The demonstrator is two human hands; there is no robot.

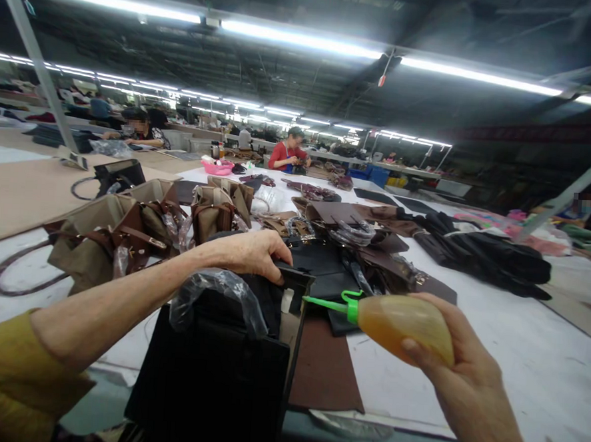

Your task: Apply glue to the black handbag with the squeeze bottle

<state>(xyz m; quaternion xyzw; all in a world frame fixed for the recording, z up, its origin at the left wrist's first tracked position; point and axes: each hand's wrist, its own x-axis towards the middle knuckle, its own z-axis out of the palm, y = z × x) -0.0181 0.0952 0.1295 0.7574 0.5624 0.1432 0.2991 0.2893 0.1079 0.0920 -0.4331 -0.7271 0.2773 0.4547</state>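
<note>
My left hand [253, 252] grips the top edge of a black bag [216, 369] that stands upright at the near table edge, its handle wrapped in clear plastic [221, 293]. My right hand [459, 364] holds a squeeze bottle of amber glue [399, 324]. The bottle's green nozzle [328, 303] points left at the bag's open top. A brown leather piece [324, 369] lies flat under the bag.
Tan and brown handbags [124, 234] crowd the table behind my left arm. Brown leather parts and plastic-wrapped hardware [355, 234] lie in the middle, black fabric [483, 256] at the right. Other people work at far tables, one in red [288, 155].
</note>
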